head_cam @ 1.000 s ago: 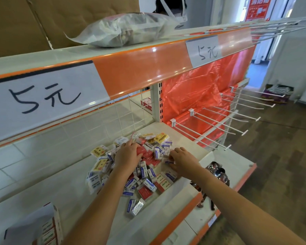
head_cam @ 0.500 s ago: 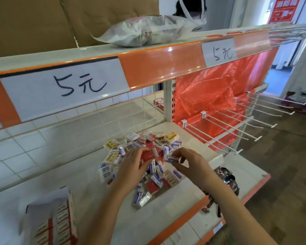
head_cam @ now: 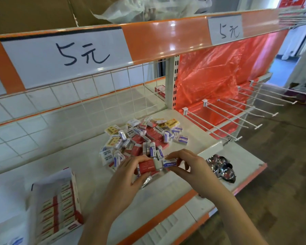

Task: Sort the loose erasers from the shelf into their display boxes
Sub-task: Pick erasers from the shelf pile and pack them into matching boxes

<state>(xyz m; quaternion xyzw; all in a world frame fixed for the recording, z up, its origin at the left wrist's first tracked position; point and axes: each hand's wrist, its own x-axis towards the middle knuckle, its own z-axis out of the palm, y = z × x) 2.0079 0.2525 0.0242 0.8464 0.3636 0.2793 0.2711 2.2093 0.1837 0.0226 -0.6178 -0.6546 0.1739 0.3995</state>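
Item: both hands, lifted off the eraser pile (head_cam: 141,138) since a second ago. My left hand (head_cam: 129,175) grip pinches a red eraser (head_cam: 147,166); my right hand (head_cam: 187,167) pinches a blue-labelled eraser (head_cam: 169,163). Sorting begun; red display box (head_cam: 60,206) waits near left on the shelf (head_cam: 88,174).

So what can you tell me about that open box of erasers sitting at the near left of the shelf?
The display box looks like white card with red trim, its lid flap folded up behind. It rests tilted on the white shelf, at the near left, apart from the loose eraser pile. Inside, red-and-white wrapped erasers lie packed in neat rows, nearly filling it. Neither hand touches it; both are busy by the pile.
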